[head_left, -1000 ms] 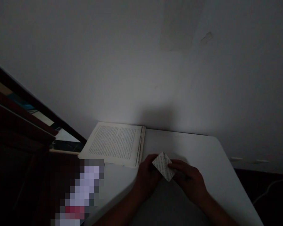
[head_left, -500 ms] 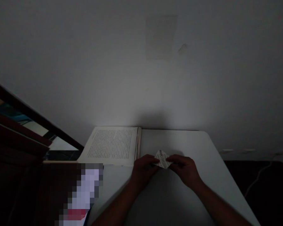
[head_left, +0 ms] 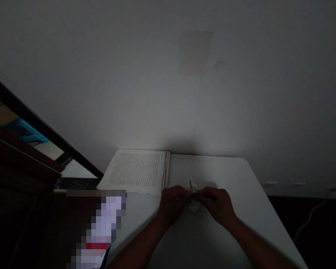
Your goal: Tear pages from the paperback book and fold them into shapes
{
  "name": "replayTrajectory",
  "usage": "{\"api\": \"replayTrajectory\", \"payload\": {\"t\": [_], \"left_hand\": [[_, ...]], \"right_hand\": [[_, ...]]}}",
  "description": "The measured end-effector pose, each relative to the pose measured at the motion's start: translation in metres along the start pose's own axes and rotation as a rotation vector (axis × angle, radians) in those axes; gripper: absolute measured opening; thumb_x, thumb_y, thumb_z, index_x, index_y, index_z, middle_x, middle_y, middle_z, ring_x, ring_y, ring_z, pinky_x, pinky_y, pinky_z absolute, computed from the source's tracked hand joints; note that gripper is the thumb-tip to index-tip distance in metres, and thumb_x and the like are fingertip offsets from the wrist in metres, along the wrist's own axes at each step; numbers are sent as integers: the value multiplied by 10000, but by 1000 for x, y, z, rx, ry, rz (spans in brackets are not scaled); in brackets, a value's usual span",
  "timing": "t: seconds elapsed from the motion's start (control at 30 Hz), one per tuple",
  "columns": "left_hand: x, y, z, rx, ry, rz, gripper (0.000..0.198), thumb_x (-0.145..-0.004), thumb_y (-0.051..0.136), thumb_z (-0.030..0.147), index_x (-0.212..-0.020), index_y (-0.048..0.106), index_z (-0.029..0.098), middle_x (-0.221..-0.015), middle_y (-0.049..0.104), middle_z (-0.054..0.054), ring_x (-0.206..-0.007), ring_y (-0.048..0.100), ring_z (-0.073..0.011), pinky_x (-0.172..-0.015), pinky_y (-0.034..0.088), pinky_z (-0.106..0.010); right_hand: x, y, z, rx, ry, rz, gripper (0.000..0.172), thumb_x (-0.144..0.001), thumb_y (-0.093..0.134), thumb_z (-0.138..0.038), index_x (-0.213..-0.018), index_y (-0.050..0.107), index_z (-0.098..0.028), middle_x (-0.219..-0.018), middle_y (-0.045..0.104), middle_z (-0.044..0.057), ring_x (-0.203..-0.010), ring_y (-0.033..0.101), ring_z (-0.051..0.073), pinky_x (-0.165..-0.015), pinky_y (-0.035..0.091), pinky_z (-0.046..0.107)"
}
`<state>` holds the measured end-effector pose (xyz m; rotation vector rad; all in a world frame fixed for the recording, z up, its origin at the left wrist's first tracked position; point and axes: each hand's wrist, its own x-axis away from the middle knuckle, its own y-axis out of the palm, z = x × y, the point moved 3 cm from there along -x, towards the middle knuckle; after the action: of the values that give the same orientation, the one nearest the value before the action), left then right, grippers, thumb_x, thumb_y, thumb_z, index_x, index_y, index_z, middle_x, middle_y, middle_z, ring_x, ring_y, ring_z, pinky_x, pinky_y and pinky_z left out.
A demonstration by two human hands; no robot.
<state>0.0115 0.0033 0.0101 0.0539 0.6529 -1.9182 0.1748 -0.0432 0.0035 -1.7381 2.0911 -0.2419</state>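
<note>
A small piece of folded printed paper [head_left: 194,206] is held above the white table [head_left: 207,239], near its middle. My left hand [head_left: 172,203] pinches its left side and my right hand [head_left: 217,204] pinches its right side. The paper bulges apart between the fingertips, with one part pointing up behind them and another hanging down in front. Its finer folds are too dark to make out.
A stack of printed pages [head_left: 137,170] lies at the table's back left, against the grey wall [head_left: 123,93]. A pixelated pale item with a red band [head_left: 96,246] is at the lower left. A cable [head_left: 310,215] hangs beyond the table's right side.
The paper has gone from a flat diamond shape to one spread apart between my fingers. Both hands keep their hold. The camera view has shifted slightly.
</note>
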Motion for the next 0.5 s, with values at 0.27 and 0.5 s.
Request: {"api": "replayTrajectory", "payload": {"t": [0.27,0.5], "left_hand": [[0,-4,-10,201,-82,-60,222,-637,747,290,-823,696,181,-785,658,-28,-722,605,-157,-651,455,-235],[3,0,-20,278,-307,-14,493,-677,692,203,-1151,554,206,-810,586,-3,-715,567,-122,-669,456,-229]], "right_hand": [[-1,0,15,-193,98,-44,191,-712,663,-365,-792,724,-203,-691,712,29,-621,646,179,-567,501,256],[-1,3,16,-113,170,-26,344,-672,716,-336,-985,668,-203,-668,650,0,-580,591,142,-543,477,242]]}}
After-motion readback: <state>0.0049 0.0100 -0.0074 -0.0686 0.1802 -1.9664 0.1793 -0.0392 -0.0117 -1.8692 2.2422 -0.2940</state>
